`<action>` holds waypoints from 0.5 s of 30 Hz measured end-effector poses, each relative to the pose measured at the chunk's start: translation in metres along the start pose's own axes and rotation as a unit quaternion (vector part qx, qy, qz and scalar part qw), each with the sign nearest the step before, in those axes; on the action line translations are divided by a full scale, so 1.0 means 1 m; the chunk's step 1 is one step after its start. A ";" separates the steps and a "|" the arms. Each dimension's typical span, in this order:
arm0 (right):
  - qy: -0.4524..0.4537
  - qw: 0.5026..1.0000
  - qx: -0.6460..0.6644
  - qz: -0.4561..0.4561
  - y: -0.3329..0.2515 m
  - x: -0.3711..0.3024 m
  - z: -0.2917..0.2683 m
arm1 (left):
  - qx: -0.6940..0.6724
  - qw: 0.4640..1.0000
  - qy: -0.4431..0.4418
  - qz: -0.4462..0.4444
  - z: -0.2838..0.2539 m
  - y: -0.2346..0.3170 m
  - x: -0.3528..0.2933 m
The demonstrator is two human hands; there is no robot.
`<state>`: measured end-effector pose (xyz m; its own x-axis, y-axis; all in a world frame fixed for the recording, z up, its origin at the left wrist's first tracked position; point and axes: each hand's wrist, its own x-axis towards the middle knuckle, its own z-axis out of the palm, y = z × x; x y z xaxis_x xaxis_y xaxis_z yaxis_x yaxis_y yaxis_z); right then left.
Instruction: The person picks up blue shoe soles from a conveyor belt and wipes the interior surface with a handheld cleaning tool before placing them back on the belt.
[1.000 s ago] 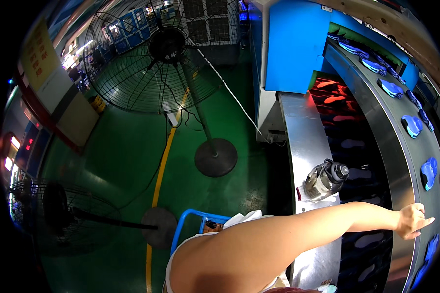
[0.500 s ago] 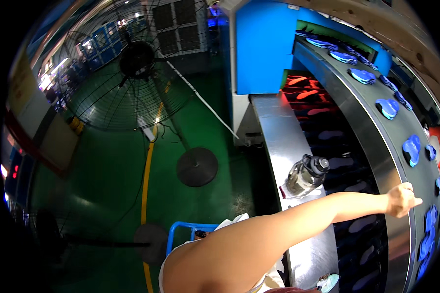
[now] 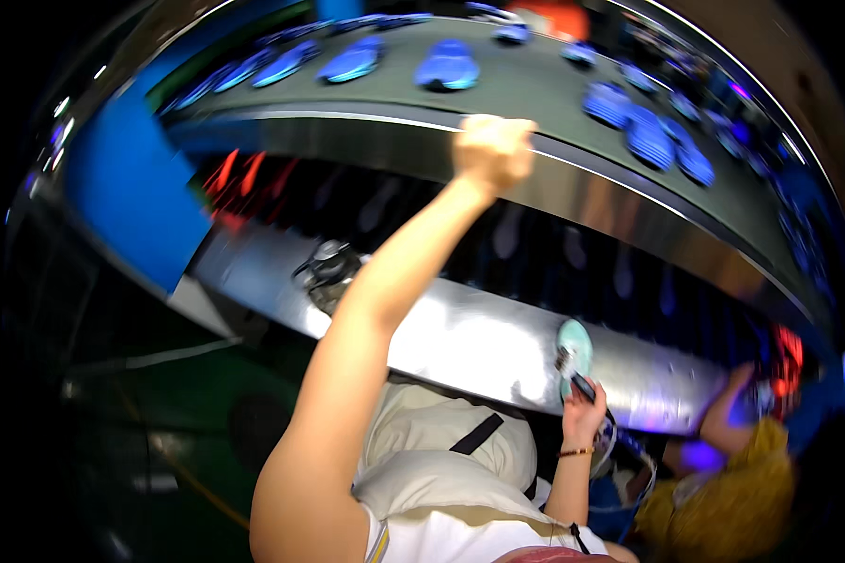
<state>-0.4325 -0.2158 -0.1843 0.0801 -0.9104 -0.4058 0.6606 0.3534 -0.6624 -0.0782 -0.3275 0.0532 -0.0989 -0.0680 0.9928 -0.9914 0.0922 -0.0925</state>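
My left hand (image 3: 494,150) is closed in a fist at the metal edge of the conveyor belt (image 3: 535,89), its arm stretched forward. Nothing shows sticking out of that fist. On the belt, just beyond it, lies a blue shoe sole (image 3: 448,66). Lower down, my right hand (image 3: 584,413) grips a slim black-handled tool (image 3: 583,386), its working end too blurred to name. That tool overlaps a teal shoe sole (image 3: 576,340) over the metal bench; whether my fingers also touch the sole I cannot tell.
Several more blue soles (image 3: 650,138) ride along the belt. A dark-lidded bottle (image 3: 330,267) stands on the metal bench (image 3: 479,338). Below the belt, a lower row carries soles, with red light at both ends. Another person's yellow clothing (image 3: 723,497) shows at right.
My view has swung right toward the belt, bringing my right hand, the teal sole and the other person into sight. My left fist stays by the belt's edge.
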 end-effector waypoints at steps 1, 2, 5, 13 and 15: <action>0.006 1.000 0.011 0.005 -0.002 0.002 0.000 | 0.010 0.999 -0.043 -0.013 -0.003 0.004 0.002; 0.008 1.000 0.003 -0.003 -0.004 0.000 0.004 | 0.006 0.999 -0.043 -0.011 -0.003 0.006 0.004; 0.010 1.000 0.009 -0.013 -0.005 -0.008 0.007 | -0.011 0.997 -0.069 -0.021 -0.010 0.009 0.009; 0.026 1.000 0.003 -0.017 -0.004 -0.019 0.001 | -0.171 0.947 -0.258 -0.082 0.019 0.069 0.052; 0.023 1.000 0.015 -0.012 0.000 -0.021 -0.002 | -0.118 0.947 -0.295 -0.039 0.038 0.078 0.066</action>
<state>-0.4360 -0.1964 -0.1772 0.0301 -0.9071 -0.4198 0.6835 0.3251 -0.6536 -0.1653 -0.3624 0.1085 -0.1257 -0.6210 0.7736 -0.9581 0.2784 0.0678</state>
